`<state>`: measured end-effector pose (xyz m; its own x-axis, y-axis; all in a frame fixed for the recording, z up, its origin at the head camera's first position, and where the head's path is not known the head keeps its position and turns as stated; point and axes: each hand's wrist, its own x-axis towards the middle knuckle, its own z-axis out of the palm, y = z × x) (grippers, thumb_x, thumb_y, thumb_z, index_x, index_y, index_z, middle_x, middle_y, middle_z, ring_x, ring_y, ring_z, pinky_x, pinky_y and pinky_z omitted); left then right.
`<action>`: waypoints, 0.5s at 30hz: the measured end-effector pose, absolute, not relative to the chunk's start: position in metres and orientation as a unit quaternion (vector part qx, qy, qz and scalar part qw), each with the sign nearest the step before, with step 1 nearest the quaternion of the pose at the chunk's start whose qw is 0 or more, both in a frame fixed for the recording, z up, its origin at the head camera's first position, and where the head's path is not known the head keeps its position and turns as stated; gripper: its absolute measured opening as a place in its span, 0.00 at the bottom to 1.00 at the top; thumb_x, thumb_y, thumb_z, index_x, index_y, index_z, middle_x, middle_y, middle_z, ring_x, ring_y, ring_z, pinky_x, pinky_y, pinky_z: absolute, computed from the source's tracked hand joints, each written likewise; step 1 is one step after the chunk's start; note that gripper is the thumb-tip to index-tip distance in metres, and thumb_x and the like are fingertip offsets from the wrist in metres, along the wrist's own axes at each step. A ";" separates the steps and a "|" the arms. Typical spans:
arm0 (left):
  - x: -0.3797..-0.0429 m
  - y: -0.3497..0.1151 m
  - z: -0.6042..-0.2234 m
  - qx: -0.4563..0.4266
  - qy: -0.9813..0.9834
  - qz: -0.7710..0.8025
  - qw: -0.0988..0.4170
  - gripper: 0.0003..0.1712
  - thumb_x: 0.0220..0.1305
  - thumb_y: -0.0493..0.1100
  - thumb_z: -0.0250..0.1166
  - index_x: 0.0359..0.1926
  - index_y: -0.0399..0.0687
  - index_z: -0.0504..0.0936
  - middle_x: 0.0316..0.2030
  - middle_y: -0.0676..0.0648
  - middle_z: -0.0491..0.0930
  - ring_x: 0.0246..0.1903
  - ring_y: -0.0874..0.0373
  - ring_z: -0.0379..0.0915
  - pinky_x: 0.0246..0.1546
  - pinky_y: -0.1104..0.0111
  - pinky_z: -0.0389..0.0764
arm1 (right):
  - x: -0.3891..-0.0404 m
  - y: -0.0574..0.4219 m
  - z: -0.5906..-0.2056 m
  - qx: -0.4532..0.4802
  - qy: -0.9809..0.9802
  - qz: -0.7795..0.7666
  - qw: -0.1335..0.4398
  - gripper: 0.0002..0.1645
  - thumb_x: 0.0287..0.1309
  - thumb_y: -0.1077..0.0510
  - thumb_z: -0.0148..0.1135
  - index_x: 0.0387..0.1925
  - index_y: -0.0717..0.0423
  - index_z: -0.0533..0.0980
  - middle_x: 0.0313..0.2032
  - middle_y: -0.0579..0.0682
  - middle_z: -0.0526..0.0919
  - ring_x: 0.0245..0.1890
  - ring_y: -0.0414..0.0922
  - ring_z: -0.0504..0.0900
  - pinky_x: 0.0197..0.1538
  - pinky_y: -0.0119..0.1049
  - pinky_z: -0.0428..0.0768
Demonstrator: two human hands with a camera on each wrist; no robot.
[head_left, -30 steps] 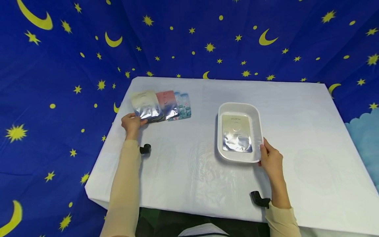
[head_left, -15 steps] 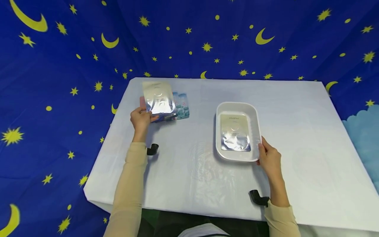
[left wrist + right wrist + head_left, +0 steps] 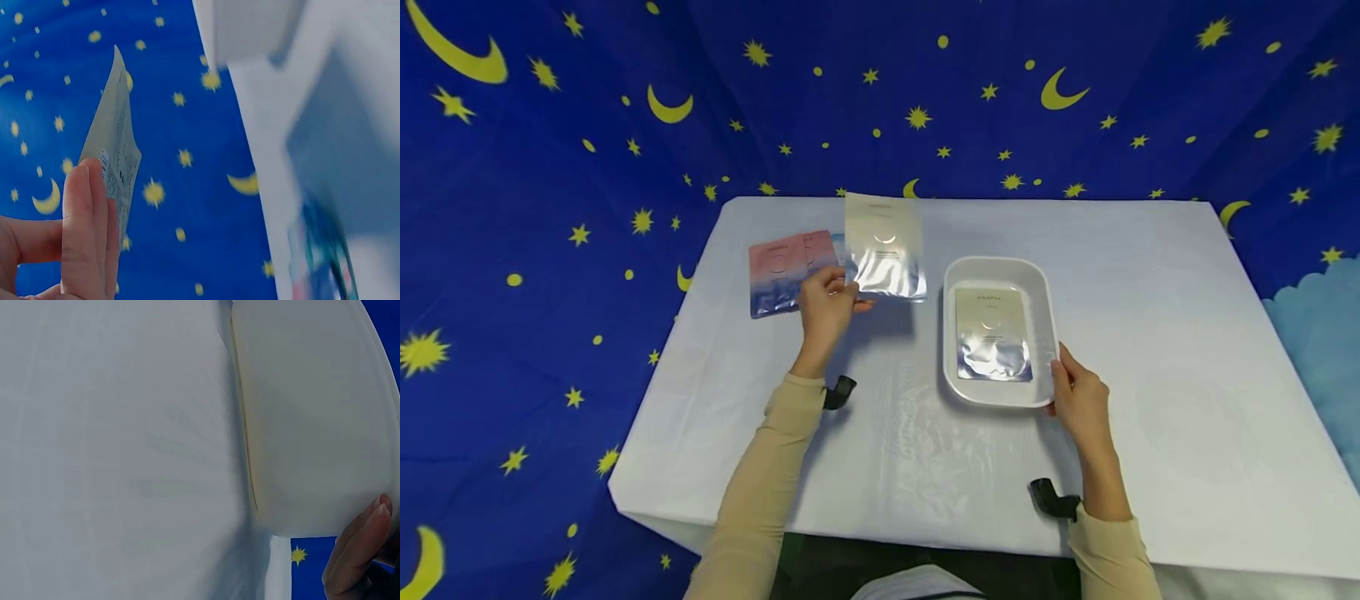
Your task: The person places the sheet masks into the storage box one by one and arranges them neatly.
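My left hand (image 3: pixel 827 310) pinches a cream-and-silver face mask packet (image 3: pixel 886 246) by its lower left corner, holding it above the table. Side-on in the left wrist view, the packet (image 3: pixel 112 131) lies between the thumb and straight fingers (image 3: pixel 81 231). My right hand (image 3: pixel 1081 404) grips the near right corner of a white tray (image 3: pixel 1043 333). Inside the tray lies a similar cream-and-silver packet (image 3: pixel 992 333). The right wrist view shows the tray's outer side (image 3: pixel 319 425) with fingertips (image 3: pixel 369 537) against it. Pink-and-blue packets (image 3: pixel 777 275) overlap on the table, left of my left hand.
Behind the held packet, a sliver of a light-blue packet (image 3: pixel 838 242) shows. A white cloth covers the table (image 3: pixel 1195 350). Its back edge meets a blue star-and-moon curtain (image 3: pixel 970 92). Black wrist mounts (image 3: pixel 840 392) stick out from both sleeves.
The left hand has lifted the cream-and-silver packet off the pile and carried it right toward the tray, uncovering the pink-and-blue packets. The right hand and tray stay in place.
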<state>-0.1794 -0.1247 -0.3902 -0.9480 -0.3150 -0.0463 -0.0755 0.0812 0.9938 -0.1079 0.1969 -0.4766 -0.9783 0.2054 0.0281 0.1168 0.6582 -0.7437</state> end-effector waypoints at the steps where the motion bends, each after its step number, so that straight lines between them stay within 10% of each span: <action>1: -0.178 -0.117 -0.390 0.128 -0.733 -0.662 0.085 0.17 0.53 0.26 0.57 0.47 0.26 0.71 0.27 0.38 0.73 0.19 0.47 0.79 0.23 0.68 0.80 | -0.108 0.197 -0.476 -0.088 -0.909 0.405 0.055 0.24 0.63 0.52 0.44 0.59 0.53 0.66 0.25 0.62 0.80 0.05 0.35 0.69 0.12 0.30 0.70; 15: -0.162 -0.019 -0.432 0.013 -0.843 -0.536 0.035 0.10 0.54 0.28 0.56 0.39 0.32 0.77 0.23 0.44 0.75 0.19 0.58 0.80 0.19 0.78 0.77 | -0.110 0.199 -0.478 -0.087 -0.909 0.404 0.056 0.24 0.63 0.52 0.44 0.59 0.54 0.65 0.26 0.64 0.80 0.06 0.38 0.70 0.11 0.32 0.70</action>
<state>-0.1615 -0.0193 -0.4317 -0.9972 -0.0595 0.0450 0.0155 0.4249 0.9051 -0.1104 0.1989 -0.4776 -0.9786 0.2036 0.0306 0.1139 0.6589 -0.7435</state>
